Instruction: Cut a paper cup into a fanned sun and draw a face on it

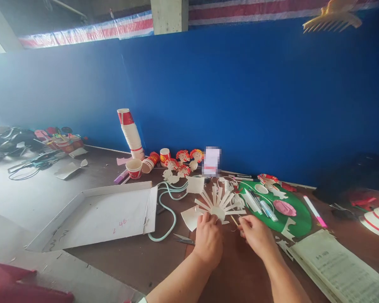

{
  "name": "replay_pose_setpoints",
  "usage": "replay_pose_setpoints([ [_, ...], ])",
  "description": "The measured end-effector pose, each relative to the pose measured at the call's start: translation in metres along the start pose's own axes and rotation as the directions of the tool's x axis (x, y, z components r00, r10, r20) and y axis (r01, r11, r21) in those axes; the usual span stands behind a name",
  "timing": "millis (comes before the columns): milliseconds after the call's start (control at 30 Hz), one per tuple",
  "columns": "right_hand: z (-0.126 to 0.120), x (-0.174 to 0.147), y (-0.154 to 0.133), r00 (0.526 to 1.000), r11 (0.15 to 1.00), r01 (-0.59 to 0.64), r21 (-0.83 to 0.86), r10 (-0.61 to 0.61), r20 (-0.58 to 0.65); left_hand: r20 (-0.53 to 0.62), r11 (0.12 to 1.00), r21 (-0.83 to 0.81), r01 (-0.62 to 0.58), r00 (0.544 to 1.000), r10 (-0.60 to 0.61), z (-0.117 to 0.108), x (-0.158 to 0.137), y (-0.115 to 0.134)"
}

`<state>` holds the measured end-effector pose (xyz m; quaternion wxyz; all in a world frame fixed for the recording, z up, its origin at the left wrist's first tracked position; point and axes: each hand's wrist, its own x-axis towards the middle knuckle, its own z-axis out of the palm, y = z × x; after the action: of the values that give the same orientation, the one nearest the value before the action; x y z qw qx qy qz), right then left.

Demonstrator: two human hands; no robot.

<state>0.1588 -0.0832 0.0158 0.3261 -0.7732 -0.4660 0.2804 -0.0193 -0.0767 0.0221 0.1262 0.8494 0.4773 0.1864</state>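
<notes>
A paper cup cut into white strips (219, 211) lies splayed like a fan in front of me. My left hand (209, 240) is closed at its near edge, the curled fingers holding it down. Just to the right, my right hand (255, 233) is closed in a pinch at the end of a thin light-coloured stick (234, 220). The stick's other end reaches toward the strips. Scissors (183, 239) lie left of my left hand, their handles hidden by it. A curved piece of white paper (191, 217) rests beside the fan.
Left are a white box lid (113, 216) and a pale green cord (173, 219). A tall paper cup stack (132, 136) and cup-paper figures (183, 158) stand near the blue partition (227, 92). Right are a green disc (298, 216) with pens, a marker (315, 211) and a booklet (337, 265).
</notes>
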Motion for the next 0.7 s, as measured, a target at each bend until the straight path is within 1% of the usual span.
replay_pose_setpoints([
  [67, -0.016, -0.002, 0.008, 0.999, 0.998, -0.034, -0.048, 0.031, -0.044, 0.02, 1.0, 0.005, -0.016, 1.0, 0.016, 0.004, -0.001, -0.003],
  [100, -0.022, -0.004, 0.011, 0.997, 0.993, -0.031, -0.114, 0.023, -0.077, 0.015, 1.0, 0.004, -0.017, 1.0, 0.017, 0.004, -0.002, -0.004],
  [167, -0.028, -0.008, 0.011, 0.995, 0.973, -0.024, -0.228, 0.0, -0.103, 0.001, 1.0, -0.004, -0.014, 1.0, 0.014, 0.004, -0.003, -0.005],
  [233, -0.025, -0.012, 0.008, 0.997, 0.952, -0.014, -0.305, -0.011, -0.081, -0.005, 1.0, -0.011, -0.023, 1.0, 0.023, 0.003, -0.003, -0.004],
  [333, -0.013, -0.017, 0.001, 1.0, 0.926, 0.005, -0.377, -0.01, -0.012, 0.005, 0.999, -0.008, -0.052, 0.999, 0.052, 0.002, -0.003, -0.003],
  [467, 0.0, -0.02, -0.005, 0.998, 0.88, 0.06, -0.47, -0.059, 0.018, 0.003, 0.998, 0.014, -0.061, 0.998, 0.061, 0.004, -0.003, -0.002],
  [600, 0.001, -0.023, -0.006, 0.997, 0.861, 0.077, -0.503, -0.059, 0.052, 0.0, 0.999, 0.03, -0.044, 0.999, 0.044, 0.005, -0.004, -0.002],
  [700, -0.005, -0.024, -0.001, 0.997, 0.862, 0.077, -0.501, -0.061, 0.049, 0.015, 0.999, 0.035, -0.027, 1.0, 0.026, 0.006, -0.004, -0.001],
])
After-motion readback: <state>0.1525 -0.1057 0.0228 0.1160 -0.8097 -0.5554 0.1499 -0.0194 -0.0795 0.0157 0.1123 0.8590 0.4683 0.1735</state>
